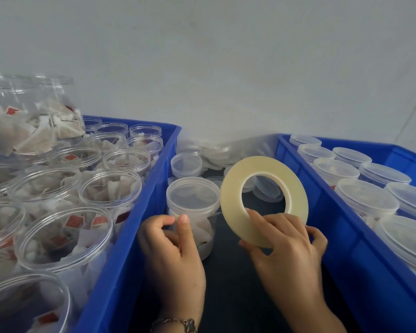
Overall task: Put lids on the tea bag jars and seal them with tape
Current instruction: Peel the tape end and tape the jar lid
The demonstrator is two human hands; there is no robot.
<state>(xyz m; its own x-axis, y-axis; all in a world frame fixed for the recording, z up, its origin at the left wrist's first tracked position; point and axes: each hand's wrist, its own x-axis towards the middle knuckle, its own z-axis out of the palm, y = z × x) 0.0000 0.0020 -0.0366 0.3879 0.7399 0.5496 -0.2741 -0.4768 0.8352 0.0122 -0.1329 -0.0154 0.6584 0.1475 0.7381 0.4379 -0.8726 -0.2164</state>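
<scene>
Dark tabletop [228, 272], two blue bins [120, 236]; left grip [175, 246] pinching one lidded jar [192, 212], right grip [288, 241] holding one tape roll [235, 210]

Left hand [175, 246] raised, thumb and forefinger pinched together, bracelet at wrist. Right hand [286, 246] beside it, fingers curled, thumb on top, gripping.

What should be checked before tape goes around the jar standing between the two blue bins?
1. Lid sits on the jar: ok.
2. Left hand steadies the jar: ok, fingers against its side.
3. Right hand grips the tape roll: ok.
4. Tape end is stuck on the jar under the lid: cannot tell, though a thin strip seems to run to the roll.
5. Lid is fully tightened: cannot tell.
</scene>
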